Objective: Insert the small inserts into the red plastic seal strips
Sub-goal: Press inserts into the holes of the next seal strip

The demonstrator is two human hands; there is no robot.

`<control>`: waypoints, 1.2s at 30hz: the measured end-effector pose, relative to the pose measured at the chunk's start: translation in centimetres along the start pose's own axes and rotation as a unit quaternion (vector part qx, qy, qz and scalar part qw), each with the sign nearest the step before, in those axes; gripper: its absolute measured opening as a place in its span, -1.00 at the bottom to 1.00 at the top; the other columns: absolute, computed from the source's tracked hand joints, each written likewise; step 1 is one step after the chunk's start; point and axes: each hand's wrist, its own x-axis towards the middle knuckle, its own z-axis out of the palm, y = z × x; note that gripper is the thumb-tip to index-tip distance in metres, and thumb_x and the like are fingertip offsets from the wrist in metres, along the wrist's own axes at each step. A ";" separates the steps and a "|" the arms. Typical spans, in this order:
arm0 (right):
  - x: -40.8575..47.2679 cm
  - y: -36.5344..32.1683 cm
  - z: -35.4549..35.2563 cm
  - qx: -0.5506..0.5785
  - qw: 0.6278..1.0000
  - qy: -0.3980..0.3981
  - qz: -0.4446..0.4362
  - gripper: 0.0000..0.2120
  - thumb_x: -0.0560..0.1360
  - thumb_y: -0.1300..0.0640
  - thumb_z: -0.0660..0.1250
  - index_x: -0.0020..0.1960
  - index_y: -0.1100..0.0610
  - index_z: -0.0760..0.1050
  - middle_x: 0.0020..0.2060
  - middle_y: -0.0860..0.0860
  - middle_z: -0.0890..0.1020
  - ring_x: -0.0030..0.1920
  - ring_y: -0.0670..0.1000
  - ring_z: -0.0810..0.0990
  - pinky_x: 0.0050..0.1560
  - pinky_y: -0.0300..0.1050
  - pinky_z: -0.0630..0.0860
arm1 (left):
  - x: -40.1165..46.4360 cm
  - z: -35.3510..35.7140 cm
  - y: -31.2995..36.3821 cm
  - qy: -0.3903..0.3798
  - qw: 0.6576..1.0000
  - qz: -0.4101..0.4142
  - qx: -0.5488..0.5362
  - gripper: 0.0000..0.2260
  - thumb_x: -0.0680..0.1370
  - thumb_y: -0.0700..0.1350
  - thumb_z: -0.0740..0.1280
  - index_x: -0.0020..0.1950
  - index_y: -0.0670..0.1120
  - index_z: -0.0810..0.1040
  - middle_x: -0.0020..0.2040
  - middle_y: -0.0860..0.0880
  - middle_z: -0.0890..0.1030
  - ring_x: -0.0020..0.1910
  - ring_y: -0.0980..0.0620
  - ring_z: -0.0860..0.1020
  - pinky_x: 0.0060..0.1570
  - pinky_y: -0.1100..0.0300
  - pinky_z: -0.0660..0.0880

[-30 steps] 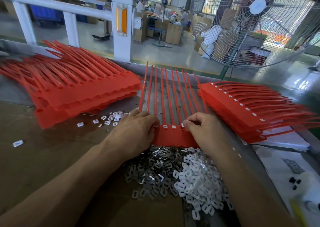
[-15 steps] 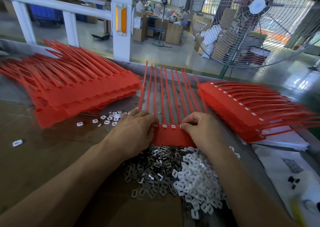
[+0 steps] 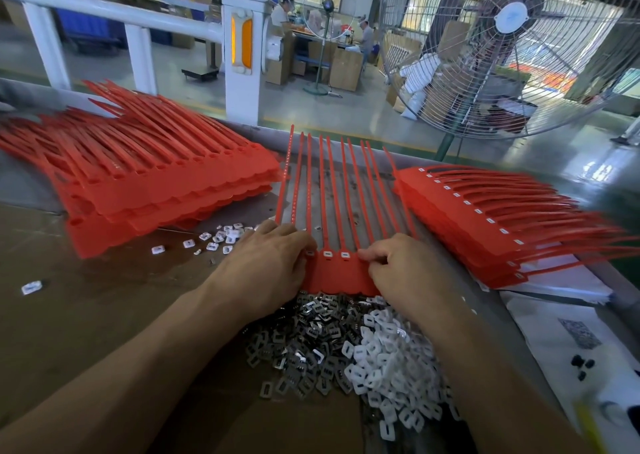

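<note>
Red seal strips under both hands

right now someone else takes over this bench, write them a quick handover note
Left hand rests on the left end of the red seal strip sheet; right hand pinches at its sockets on the right.
Metal inserts and white inserts are piled just below.
Done: three sockets between the hands show inserts; fitted stack on the right.
Left: this sheet's other sockets, then the unfitted stack on the left.

Bright daylight from rear windows — edges warped, blurred.
</note>
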 end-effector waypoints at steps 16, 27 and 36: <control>-0.8 1.0 0.7 0.080 0.996 0.033 0.018 -0.73 0.64 0.16 0.31 0.25 -0.07 0.66 0.13 -0.16 0.69 -0.02 -0.22 0.61 -0.10 -0.44 0.42 | 0.0 -0.1 -0.1 0.003 1.000 0.007 -0.008 -0.72 0.64 0.00 0.17 0.33 0.11 0.50 0.24 0.12 0.54 0.27 0.04 0.38 0.35 -0.02 0.35; -0.8 0.5 0.4 0.039 0.999 0.008 0.008 -0.74 0.64 0.12 0.30 0.22 -0.12 0.68 0.22 -0.15 0.64 -0.17 -0.24 0.59 -0.20 -0.42 0.39 | 0.0 -0.1 -0.1 0.003 1.000 0.007 -0.008 -0.71 0.65 0.00 0.17 0.35 0.10 0.49 0.26 0.12 0.53 0.27 0.04 0.38 0.35 -0.01 0.35; -1.2 1.4 -1.8 0.149 0.984 -0.100 0.008 -0.81 0.61 0.02 0.42 0.17 -0.20 0.67 0.01 -0.33 0.68 -0.03 -0.36 0.60 0.00 -0.31 0.48 | -0.1 -0.2 -0.1 0.000 1.000 0.004 -0.009 -0.72 0.65 -0.01 0.17 0.35 0.11 0.49 0.25 0.12 0.53 0.28 0.04 0.38 0.35 -0.01 0.34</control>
